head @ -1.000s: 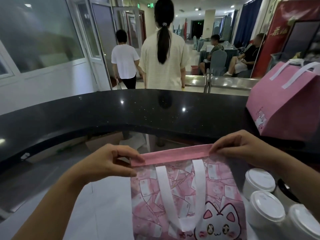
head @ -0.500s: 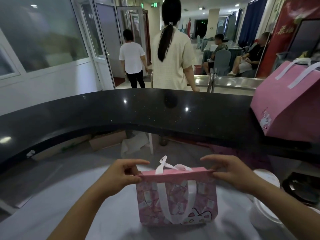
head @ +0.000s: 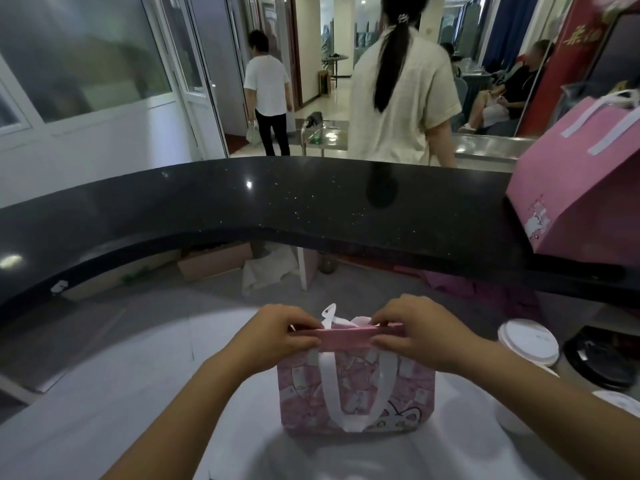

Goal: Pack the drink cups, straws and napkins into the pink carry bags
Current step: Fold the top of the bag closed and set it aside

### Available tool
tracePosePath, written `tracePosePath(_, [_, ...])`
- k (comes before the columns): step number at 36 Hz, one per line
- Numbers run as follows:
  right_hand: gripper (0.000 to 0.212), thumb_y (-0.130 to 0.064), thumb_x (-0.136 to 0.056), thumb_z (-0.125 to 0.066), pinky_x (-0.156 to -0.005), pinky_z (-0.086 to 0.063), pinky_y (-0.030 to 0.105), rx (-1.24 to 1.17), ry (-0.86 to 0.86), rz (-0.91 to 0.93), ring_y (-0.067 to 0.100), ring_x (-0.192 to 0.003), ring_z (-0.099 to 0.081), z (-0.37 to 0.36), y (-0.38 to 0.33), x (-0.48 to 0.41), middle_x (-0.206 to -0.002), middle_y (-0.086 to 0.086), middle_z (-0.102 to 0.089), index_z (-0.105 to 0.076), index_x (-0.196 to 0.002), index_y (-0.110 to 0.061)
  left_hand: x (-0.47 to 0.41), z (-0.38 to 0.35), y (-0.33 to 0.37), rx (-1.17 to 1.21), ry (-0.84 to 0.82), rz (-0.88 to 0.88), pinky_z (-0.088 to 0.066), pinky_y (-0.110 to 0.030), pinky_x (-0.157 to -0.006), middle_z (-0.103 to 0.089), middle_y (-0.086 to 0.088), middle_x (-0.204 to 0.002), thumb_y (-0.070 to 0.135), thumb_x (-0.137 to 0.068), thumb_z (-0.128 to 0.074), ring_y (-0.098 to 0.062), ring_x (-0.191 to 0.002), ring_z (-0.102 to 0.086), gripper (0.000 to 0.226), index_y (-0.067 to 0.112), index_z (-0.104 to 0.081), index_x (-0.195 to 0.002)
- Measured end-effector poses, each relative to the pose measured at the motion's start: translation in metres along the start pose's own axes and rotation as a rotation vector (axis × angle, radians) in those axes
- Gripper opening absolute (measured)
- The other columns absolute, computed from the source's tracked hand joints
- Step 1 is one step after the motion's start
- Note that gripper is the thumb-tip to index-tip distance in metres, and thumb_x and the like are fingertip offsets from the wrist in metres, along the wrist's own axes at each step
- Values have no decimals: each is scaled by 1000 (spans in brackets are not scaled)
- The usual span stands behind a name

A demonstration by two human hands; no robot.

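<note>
A small pink carry bag (head: 356,393) with a cartoon print and white handles stands upright on the white work surface in front of me. My left hand (head: 277,336) pinches the left part of its pink top rim. On the right part of that rim my right hand (head: 415,332) pinches too, so both hands sit close together at the bag's mouth. White-lidded drink cups (head: 528,342) stand to the right of the bag. I cannot see inside the bag. No straws or napkins show.
A larger pink carry bag (head: 581,188) leans on the raised black counter (head: 277,206) at the right. A dark round object (head: 602,362) lies beyond the cups. People walk and sit past the counter. Boxes sit under it.
The bag has come down from near my face to stand on the surface. My hands have slid inward along the rim toward each other.
</note>
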State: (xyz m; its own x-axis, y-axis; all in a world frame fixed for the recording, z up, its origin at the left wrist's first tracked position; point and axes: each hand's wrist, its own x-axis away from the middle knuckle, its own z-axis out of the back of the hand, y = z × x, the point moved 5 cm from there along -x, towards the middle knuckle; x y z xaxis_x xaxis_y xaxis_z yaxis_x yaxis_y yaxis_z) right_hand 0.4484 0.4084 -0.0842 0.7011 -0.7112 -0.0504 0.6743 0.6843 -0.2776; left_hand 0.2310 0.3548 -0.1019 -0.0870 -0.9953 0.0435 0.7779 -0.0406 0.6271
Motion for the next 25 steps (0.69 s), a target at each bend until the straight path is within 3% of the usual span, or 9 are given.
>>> tracePosePath(4, [27,-43,-97,-55,-76,-33,26,104,28,63,9,-90,-52,-9,-11,-12,-101,-10,-66,-72,-112,-28,-2,0,2,-28,96,-36,-57,-19,-74,-65,19,-84,27,-89,-73,-5,-80,-65,18,23,-79,-106])
tracePosePath(8, [26,-43,-98,-54,-91,-39,31,158,-21,85,12,-92,-57,-15,-14,-17,-97,-10,-68,-73,-106,-27,0,-4,-7,-19,53,-3,-59,-27,-77,-68,19,-85,29,-89,-72,-5,-81,-65,13,26,-79,-100])
tracePosePath(13, [25,-44,-97,-56,-96,-40,31,130,-12,75,9,-91,-56,-16,-11,-21,-96,-12,-67,-72,-106,-28,-3,-4,1,-130,39,-25,-56,-28,-79,-67,17,-92,40,-90,-70,-5,-85,-62,17,31,-75,-103])
tracePosePath(15, [26,-46,-95,-57,-93,-42,29,101,-22,69,7,-91,-56,-13,-11,-21,-98,-13,-66,-72,-109,-29,-5,-3,4,-153,73,-52,-55,-28,-75,-67,17,-86,40,-89,-70,-5,-81,-62,15,31,-77,-99])
tracePosePath(18, [27,-47,-93,-61,-78,-47,24,60,-61,30,7,-86,-56,-7,-2,-20,-94,-14,-64,-73,-109,-29,-6,-2,0,-122,103,-66,-52,-23,-70,-61,21,-77,38,-88,-73,-5,-76,-60,15,28,-79,-96])
tracePosePath(21, [26,-48,-91,-63,-62,-37,16,45,-49,15,7,-80,-57,-4,10,-18,-78,-19,-58,-77,-101,-28,-6,-4,-7,-61,86,-54,-51,-19,-69,-60,25,-75,36,-88,-73,-2,-76,-60,12,28,-79,-94])
tracePosePath(23, [27,-49,-91,-62,-62,-32,14,56,-38,40,7,-80,-56,-6,11,-15,-78,-18,-59,-77,-101,-28,-7,-6,-10,-14,39,-28,-55,-19,-74,-63,25,-78,34,-89,-72,0,-79,-62,10,29,-78,-95])
tracePosePath(25, [28,-50,-91,-61,-68,-39,16,32,-36,52,6,-82,-55,-8,13,-11,-85,-17,-64,-76,-104,-30,-8,-3,-15,29,-6,6,-57,-21,-77,-66,23,-83,34,-89,-72,0,-83,-64,10,32,-78,-97])
